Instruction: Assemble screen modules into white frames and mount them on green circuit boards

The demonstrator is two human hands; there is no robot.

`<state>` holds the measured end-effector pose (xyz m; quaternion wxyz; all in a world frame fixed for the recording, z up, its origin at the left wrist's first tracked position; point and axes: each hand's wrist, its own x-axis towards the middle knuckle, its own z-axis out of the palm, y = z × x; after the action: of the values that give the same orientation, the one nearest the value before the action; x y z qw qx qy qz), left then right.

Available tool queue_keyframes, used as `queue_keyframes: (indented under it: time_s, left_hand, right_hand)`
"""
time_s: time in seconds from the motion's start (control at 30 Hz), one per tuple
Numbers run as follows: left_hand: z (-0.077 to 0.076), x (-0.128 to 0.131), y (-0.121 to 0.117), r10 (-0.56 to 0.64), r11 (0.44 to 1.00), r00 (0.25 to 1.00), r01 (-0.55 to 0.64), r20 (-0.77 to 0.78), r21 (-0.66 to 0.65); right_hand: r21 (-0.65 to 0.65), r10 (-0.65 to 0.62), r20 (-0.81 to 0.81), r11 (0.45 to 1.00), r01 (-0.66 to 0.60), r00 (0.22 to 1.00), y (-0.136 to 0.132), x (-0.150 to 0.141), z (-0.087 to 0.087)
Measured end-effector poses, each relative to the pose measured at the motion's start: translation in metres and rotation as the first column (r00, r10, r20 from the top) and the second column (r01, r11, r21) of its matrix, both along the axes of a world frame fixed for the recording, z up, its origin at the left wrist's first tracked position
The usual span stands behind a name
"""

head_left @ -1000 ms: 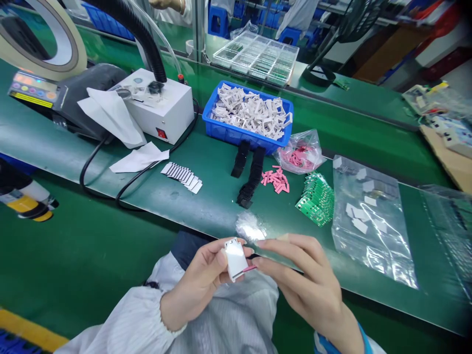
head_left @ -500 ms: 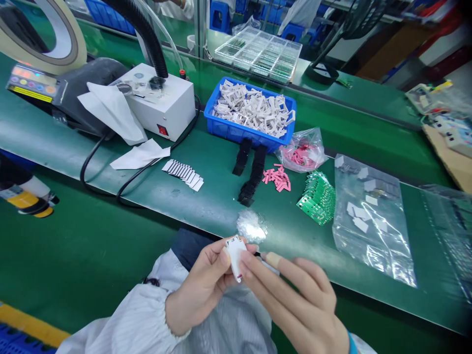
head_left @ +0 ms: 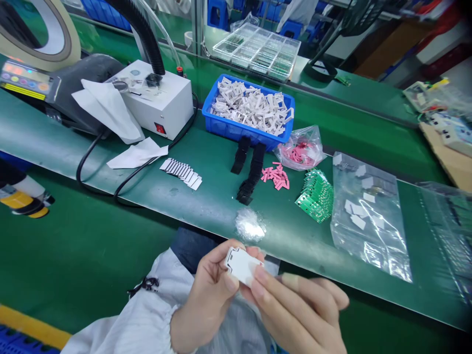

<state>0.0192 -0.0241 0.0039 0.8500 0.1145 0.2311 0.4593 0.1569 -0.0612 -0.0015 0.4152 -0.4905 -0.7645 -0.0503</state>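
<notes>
A small white plastic case [head_left: 241, 265] with dark notches at its upper left end is between my two hands, above my lap at the bench's front edge. My left hand [head_left: 212, 290] pinches its left end between thumb and fingers. At its right end, the fingertips of my right hand [head_left: 295, 305] press on the flat face. Part of a pale flat piece [head_left: 272, 265] shows behind my right fingers; what carries it is hidden. Just beyond the hands, a small pile of clear film pieces [head_left: 250, 225] lies on the green bench [head_left: 206, 206].
Farther back stand a blue bin [head_left: 282, 140] of white plastic parts and a white box [head_left: 162, 105]. Pink strips [head_left: 276, 176], green circuit boards [head_left: 315, 196], black pieces [head_left: 252, 174], white-and-black strips [head_left: 181, 173] and a clear bag [head_left: 372, 246] lie on the bench. A black cable [head_left: 120, 189] loops over its edge.
The white case has turned from nearly upright to lying more sideways. My right fingers have shifted to its right end, and the dark-tipped item beside them no longer shows.
</notes>
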Motion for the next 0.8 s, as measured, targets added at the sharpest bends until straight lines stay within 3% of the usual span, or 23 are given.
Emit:
queue_keyframes:
  time_s: [0.1,0.17,0.27,0.33,0.4,0.47,0.5,0.53,0.57,0.6,0.63,0.67,0.7,0.73,0.8]
  left_hand:
    - [-0.004,0.001,-0.003,0.01,0.998,1.0,-0.01,0.003,0.061]
    - [-0.009,0.002,-0.005,0.001,0.995,1.0,0.0,-0.013,0.095]
    - [-0.015,-0.002,-0.005,0.051,0.98,0.992,-0.027,-0.117,0.199]
    - [-0.019,-0.012,0.001,0.171,0.924,0.949,-0.062,-0.263,0.376]
    - [-0.021,-0.027,0.011,0.367,0.778,0.825,-0.019,-0.43,0.628]
    - [-0.021,-0.046,0.024,0.567,0.513,0.655,0.193,-0.499,0.836]
    - [-0.02,-0.055,0.029,0.632,0.329,0.608,0.351,-0.48,0.877]
    - [-0.019,-0.064,0.034,0.684,0.158,0.576,0.483,-0.448,0.861]
    - [-0.016,-0.072,0.037,0.719,0.022,0.555,0.585,-0.419,0.811]
    - [-0.014,-0.079,0.039,0.737,-0.065,0.54,0.656,-0.407,0.752]
    - [-0.013,-0.085,0.039,0.742,-0.092,0.523,0.699,-0.42,0.709]
    - [-0.012,-0.092,0.038,0.727,-0.055,0.502,0.723,-0.469,0.689]
    - [-0.014,-0.098,0.037,0.679,0.034,0.485,0.73,-0.552,0.683]
    - [-0.017,-0.106,0.036,0.59,0.189,0.473,0.708,-0.655,0.681]
    - [-0.03,-0.127,0.037,0.307,0.654,0.513,0.499,-0.802,0.569]
  right_hand:
    - [0.09,-0.035,-0.233,0.994,0.057,0.972,0.012,-0.009,0.001]
    - [0.009,-0.064,-0.415,0.997,0.074,0.907,0.019,-0.016,0.002]
    - [-0.114,0.003,-0.475,0.991,-0.065,0.88,0.023,-0.02,0.006]
    - [-0.187,0.036,-0.448,0.973,-0.133,0.893,0.024,-0.016,0.009]
    - [-0.25,0.019,-0.407,0.959,-0.131,0.913,0.026,-0.012,0.012]
    - [-0.307,0.017,-0.343,0.943,-0.13,0.939,0.028,-0.009,0.013]
    - [-0.328,0.031,-0.313,0.934,-0.138,0.949,0.029,-0.01,0.012]
    - [-0.344,0.049,-0.285,0.927,-0.15,0.957,0.031,-0.012,0.011]
    - [-0.353,0.07,-0.262,0.921,-0.163,0.963,0.033,-0.015,0.01]
    - [-0.355,0.089,-0.247,0.918,-0.176,0.965,0.034,-0.019,0.008]
    - [-0.356,0.107,-0.241,0.915,-0.191,0.965,0.036,-0.024,0.006]
    - [-0.359,0.123,-0.25,0.91,-0.209,0.961,0.037,-0.028,0.003]
    - [-0.372,0.135,-0.27,0.899,-0.233,0.953,0.038,-0.033,0.001]
    - [-0.396,0.143,-0.3,0.881,-0.259,0.943,0.04,-0.037,-0.002]
    - [-0.451,0.147,-0.381,0.833,-0.322,0.913,0.044,-0.043,-0.006]
